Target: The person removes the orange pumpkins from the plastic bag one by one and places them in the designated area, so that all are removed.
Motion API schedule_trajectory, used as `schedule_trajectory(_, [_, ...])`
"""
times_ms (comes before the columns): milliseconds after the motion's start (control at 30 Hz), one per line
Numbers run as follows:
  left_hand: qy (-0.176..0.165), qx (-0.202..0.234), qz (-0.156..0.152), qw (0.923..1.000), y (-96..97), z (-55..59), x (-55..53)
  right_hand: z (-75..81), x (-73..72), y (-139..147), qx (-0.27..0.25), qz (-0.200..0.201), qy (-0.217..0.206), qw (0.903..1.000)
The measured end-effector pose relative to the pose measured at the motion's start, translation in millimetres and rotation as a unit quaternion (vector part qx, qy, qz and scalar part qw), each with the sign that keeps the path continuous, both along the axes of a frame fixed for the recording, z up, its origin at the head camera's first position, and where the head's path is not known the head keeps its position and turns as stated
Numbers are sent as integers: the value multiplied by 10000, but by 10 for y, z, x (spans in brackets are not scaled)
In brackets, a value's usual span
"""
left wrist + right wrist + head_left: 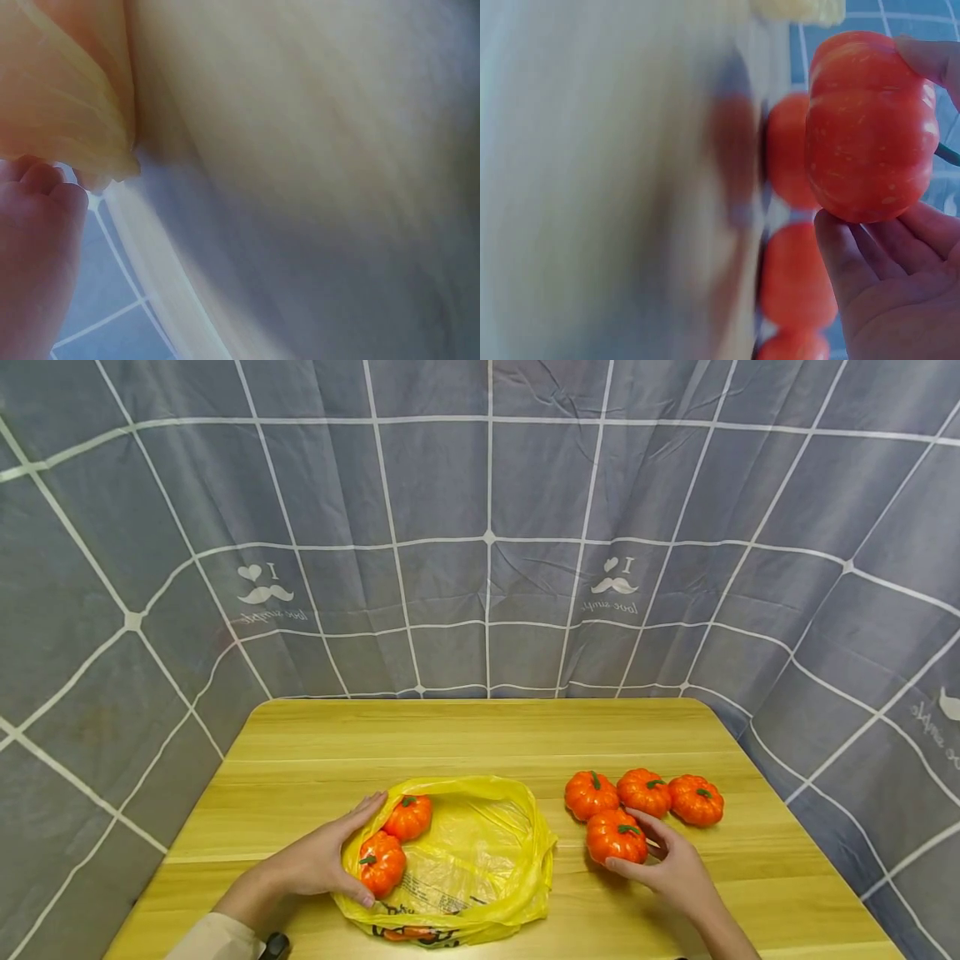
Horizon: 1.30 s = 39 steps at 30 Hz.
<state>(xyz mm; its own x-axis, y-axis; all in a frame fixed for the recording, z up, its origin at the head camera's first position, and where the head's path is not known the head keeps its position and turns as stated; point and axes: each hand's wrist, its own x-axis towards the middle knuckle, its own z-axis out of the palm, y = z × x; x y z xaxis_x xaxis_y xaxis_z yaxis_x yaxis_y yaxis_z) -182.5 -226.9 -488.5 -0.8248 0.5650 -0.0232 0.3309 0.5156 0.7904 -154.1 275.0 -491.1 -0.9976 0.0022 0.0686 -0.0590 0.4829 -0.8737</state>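
Observation:
A small orange toy pumpkin (617, 837) with a green stem is in my right hand (678, 870), gripped between thumb and fingers. The right wrist view shows this pumpkin (870, 131) raised off the wooden surface. My left hand (318, 862) holds the left rim of a yellow plastic bag (517, 906), thumb at the front and fingers at the back. The bag lies with its mouth spread wide. Inside, along its left wall, sit two more pumpkins, a rear one (408, 817) and a front one (382, 864).
Three pumpkins stand in a row behind my right hand: a left one (590, 795), a middle one (643, 792) and a right one (697, 800). They rest on a wooden table (465, 735). A grey checked curtain (450, 585) surrounds the table's back and sides.

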Motion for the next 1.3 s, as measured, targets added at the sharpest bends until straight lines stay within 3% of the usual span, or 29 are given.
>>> schedule_trajectory(167, [-20, 59, -41, 10000, 10, 1, 3, -55, 92, 282, 208, -254, 77, 9994])
schedule_trajectory(300, [-30, 39, -22, 10000, 8, 2, 2, -79, 161, 499, 280, -464, -91, 9985])
schedule_trajectory(467, [-51, 16, -40, 10000, 3, 3, 0, -112, 250, 756, 751, -803, -372, 9932])
schedule_trajectory(600, [-64, 37, -48, 10000, -3, 7, -4, -163, 291, 892, 828, -947, -372, 9914])
schedule_trajectory(967, [-68, 13, -47, 10000, 12, 8, -4, -196, 266, 1019, 604, -1261, -483, 9890])
schedule_trajectory(1300, [-113, 72, -117, 9998, 48, 22, 10, -151, 246, 1013, 857, -1211, -547, 9874])
